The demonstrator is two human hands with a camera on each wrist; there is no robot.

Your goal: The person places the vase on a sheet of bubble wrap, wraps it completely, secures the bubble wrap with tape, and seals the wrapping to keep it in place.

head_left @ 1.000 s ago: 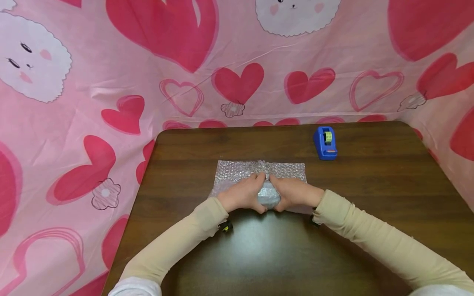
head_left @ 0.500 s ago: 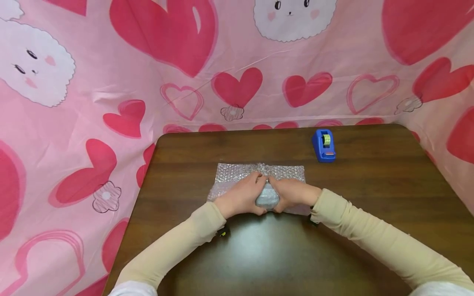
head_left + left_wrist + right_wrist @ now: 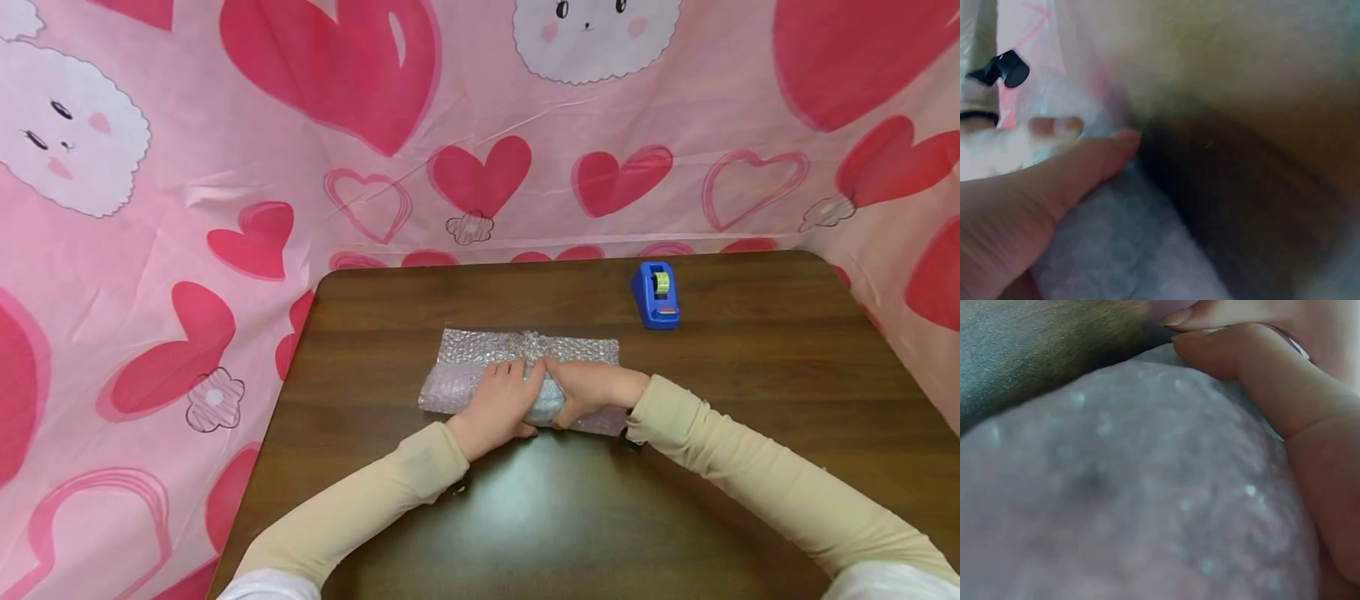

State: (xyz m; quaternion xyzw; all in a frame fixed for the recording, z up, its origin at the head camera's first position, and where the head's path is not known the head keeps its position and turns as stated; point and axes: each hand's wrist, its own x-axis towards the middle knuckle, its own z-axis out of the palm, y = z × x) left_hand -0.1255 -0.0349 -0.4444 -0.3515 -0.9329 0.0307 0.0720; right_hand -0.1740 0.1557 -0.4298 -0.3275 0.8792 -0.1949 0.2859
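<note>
The bubble wrap (image 3: 444,390) is lying on the table (image 3: 757,358), its far strip reaching behind both hands and its ends extending past them to left and right. The wrapped bundle (image 3: 549,405) is sitting at the near part of the sheet, between the left hand (image 3: 498,408) on its left and the right hand (image 3: 592,390) on its right. Both thumbs are lying on the bundle's near side. The tape dispenser (image 3: 657,302) is standing on the table, behind and to the right of the sheet, well apart from it. The cloth (image 3: 555,108) is hanging behind the table and along its left and right sides.
</note>
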